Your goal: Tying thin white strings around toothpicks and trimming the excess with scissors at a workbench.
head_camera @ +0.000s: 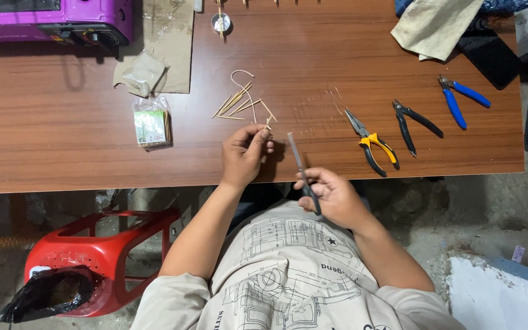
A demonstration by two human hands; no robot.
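1. While the person sits at the near edge of a wooden table (pixel 62 140), the left hand (pixel 245 153) is raised just over that edge with its fingers pinched narrow on a thin stick (pixel 268 124), whose tip shows above the fingertips.
2. The right hand (pixel 331 195) sits lower and nearer the body, closed around the dark handle of a file (pixel 296 153); the flat grey blade points up and away, its tip just right of the left hand's fingers.
3. I cannot tell whether the blade touches the stick.
4. Just beyond the left hand lies a loose pile of sticks (pixel 236 102) with a curl of pale wire (pixel 242 76) over it.
5. Left of that hand lies a small clear packet (pixel 152 125), and beyond it a sheet of cardboard (pixel 169 49) with a crumpled bag on it.
6. Right of the right hand, on the table, lie three tools in a row: yellow-handled pliers (pixel 371 142) nearest, black-handled cutters (pixel 414 125) next, blue-handled pliers (pixel 462 98) farthest.
7. Far beyond the right hand lies a folded beige cloth (pixel 435 24).
8. Far beyond the left hand, at the table's corner, stands a purple machine (pixel 56 18).
9. Below and left of the left arm, on the floor, stands a red plastic stool (pixel 99 256) with a black bag (pixel 47 293) hanging at it.
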